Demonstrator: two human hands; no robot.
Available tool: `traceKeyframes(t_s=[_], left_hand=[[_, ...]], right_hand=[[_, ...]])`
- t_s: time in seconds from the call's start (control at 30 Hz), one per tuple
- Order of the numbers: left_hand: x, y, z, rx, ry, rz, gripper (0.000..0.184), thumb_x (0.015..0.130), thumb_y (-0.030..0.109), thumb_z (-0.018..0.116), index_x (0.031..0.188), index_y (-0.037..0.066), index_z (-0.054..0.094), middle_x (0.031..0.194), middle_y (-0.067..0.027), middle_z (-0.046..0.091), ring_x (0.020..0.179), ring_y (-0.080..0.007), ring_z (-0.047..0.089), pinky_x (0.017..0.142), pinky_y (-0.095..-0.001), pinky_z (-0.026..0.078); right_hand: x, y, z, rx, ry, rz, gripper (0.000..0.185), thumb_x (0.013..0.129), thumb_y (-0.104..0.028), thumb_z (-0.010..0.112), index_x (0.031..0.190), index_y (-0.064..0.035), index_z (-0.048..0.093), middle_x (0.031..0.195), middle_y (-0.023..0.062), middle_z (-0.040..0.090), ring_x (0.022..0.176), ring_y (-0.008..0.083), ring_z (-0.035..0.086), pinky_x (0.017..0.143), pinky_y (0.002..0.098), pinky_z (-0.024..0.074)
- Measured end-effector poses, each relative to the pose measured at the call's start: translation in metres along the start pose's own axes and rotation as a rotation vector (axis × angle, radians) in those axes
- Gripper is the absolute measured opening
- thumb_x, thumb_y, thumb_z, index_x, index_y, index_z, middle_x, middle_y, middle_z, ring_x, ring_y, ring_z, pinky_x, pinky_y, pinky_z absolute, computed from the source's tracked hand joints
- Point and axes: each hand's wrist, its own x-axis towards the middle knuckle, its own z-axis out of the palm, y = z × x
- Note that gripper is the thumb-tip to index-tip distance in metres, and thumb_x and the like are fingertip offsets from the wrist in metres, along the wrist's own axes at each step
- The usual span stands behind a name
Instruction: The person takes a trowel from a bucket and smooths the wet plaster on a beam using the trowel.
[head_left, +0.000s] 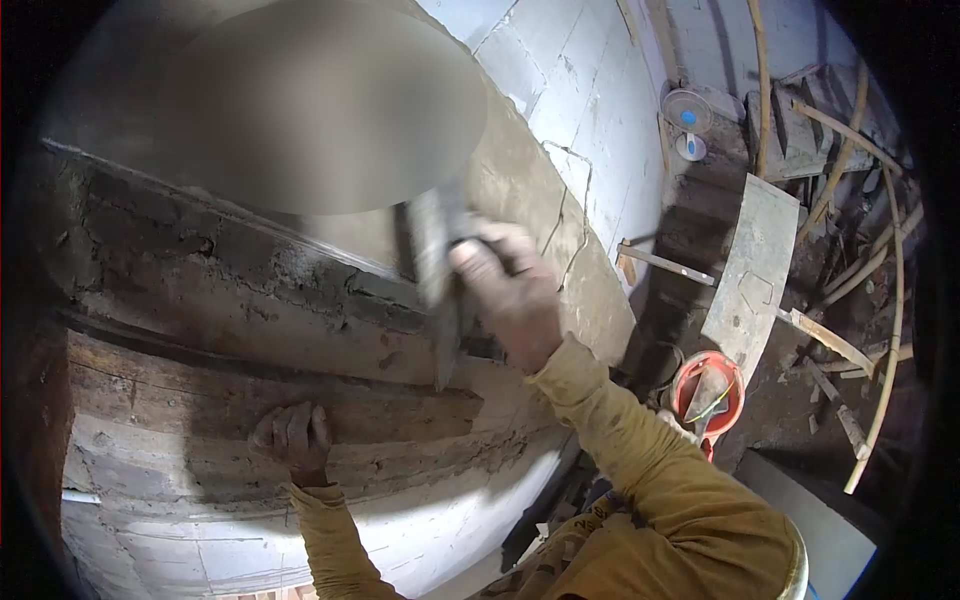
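Observation:
My right hand [512, 292] is closed round the handle of a plastering trowel [432, 250], its long blade blurred by motion. The blade is up against the wall, beside smooth wet-looking plaster [510, 160]; whether it touches cannot be made out. Lower left, my left hand [292, 438] has its fingers curled over a wooden beam [400, 410] set along the wall. Between beam and plaster runs a strip of rough dark masonry [240, 260]. A large grey blurred oval covers part of the upper wall.
An orange-red bucket [741, 390] with a tool in it stands at lower right, near a long pale board [752, 270]. Bamboo poles [895, 300] lean at far right. A fan-like object [688, 112] stands further back. A bent wire [585, 190] hangs by the white block wall [555, 70].

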Motion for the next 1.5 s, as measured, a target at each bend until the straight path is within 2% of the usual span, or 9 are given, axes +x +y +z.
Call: traceKeyframes(t_s=[0.17,0.43,0.5,0.6,0.93,1.13,1.27,1.4,1.5], left_hand=[[-0.006,-0.004,0.0,0.011,-0.01,0.0,0.012,0.089,0.026,0.074,0.091,0.016,0.067,0.089,0.0016,0.066,0.094,-0.0212,0.056,0.084,-0.0411,0.039],[-0.001,0.001,0.001,0.007,0.025,-0.057,0.015,0.087,0.033,0.076,0.088,0.021,0.068,0.084,0.006,0.065,0.091,-0.018,0.057,0.083,-0.0388,0.038],[-0.004,-0.001,0.003,0.024,0.026,-0.071,0.016,0.085,0.037,0.077,0.087,0.023,0.068,0.083,0.008,0.065,0.092,-0.0168,0.057,0.084,-0.0387,0.038],[-0.003,-0.001,0.001,0.039,-0.003,-0.065,0.017,0.087,0.038,0.075,0.085,0.022,0.068,0.082,0.0067,0.065,0.089,-0.0183,0.057,0.083,-0.0397,0.037],[-0.001,0.003,-0.003,0.062,-0.036,-0.064,0.016,0.09,0.036,0.072,0.085,0.021,0.068,0.084,0.0039,0.066,0.09,-0.0215,0.055,0.085,-0.041,0.037],[-0.006,0.0,0.0,0.043,-0.009,-0.074,0.013,0.085,0.035,0.076,0.086,0.025,0.067,0.083,0.0085,0.065,0.091,-0.0173,0.056,0.084,-0.0382,0.037],[-0.01,-0.004,0.0,-0.009,-0.045,-0.033,0.012,0.091,0.03,0.071,0.094,0.019,0.066,0.089,0.0027,0.067,0.094,-0.024,0.056,0.09,-0.0436,0.036],[-0.001,0.0,-0.004,0.02,-0.044,-0.034,0.013,0.091,0.031,0.071,0.092,0.019,0.066,0.088,0.0021,0.067,0.093,-0.0237,0.057,0.087,-0.0429,0.038],[-0.005,0.0,-0.001,-0.001,-0.032,-0.043,0.013,0.092,0.031,0.071,0.091,0.019,0.066,0.086,0.0024,0.067,0.092,-0.0228,0.057,0.085,-0.042,0.039]], right_hand=[[0.009,0.026,-0.022,0.341,0.155,0.538,0.02,0.101,-0.02,0.062,0.11,-0.0025,0.058,0.082,0.0003,0.062,0.063,0.0058,0.055,0.05,0.0231,0.0444],[0.088,-0.062,0.042,0.086,-0.197,0.214,0.03,0.098,-0.024,0.066,0.107,0.0004,0.051,0.057,-0.0011,0.05,0.038,0.0061,0.042,0.036,0.0244,0.0326],[0.104,-0.092,0.062,0.043,-0.377,0.173,0.033,0.096,-0.026,0.067,0.111,0.0016,0.056,0.063,0.0055,0.059,0.043,0.0103,0.051,0.043,0.0287,0.0431],[0.122,-0.102,0.111,-0.139,-0.363,-0.481,0.037,0.093,-0.028,0.07,0.116,-0.0004,0.062,0.076,0.0109,0.068,0.053,0.0199,0.062,0.058,0.0356,0.0526],[0.082,-0.049,0.028,-0.604,-0.281,-0.246,0.037,0.095,-0.041,0.066,0.122,-0.0151,0.066,0.099,0.0135,0.073,0.083,0.0242,0.073,0.073,0.0373,0.0587],[0.018,-0.033,0.029,-0.649,-0.58,-0.456,0.031,0.094,-0.038,0.069,0.116,-0.0165,0.07,0.112,0.0098,0.071,0.091,0.0248,0.073,0.077,0.0354,0.0609],[0.018,0.001,-0.001,-0.587,-0.322,-0.673,0.032,0.094,-0.046,0.063,0.116,-0.0237,0.071,0.101,0.0068,0.074,0.075,0.022,0.073,0.066,0.0403,0.0608],[0.055,-0.004,-0.051,-0.86,-0.136,-0.459,0.03,0.092,-0.034,0.068,0.118,-0.0188,0.07,0.111,0.0089,0.073,0.101,0.0189,0.073,0.076,0.0339,0.0612],[0.061,0.004,-0.06,-0.98,-0.283,-0.668,0.041,0.089,-0.039,0.072,0.122,-0.0152,0.069,0.12,0.0084,0.071,0.101,0.0214,0.072,0.075,0.0326,0.0607]])
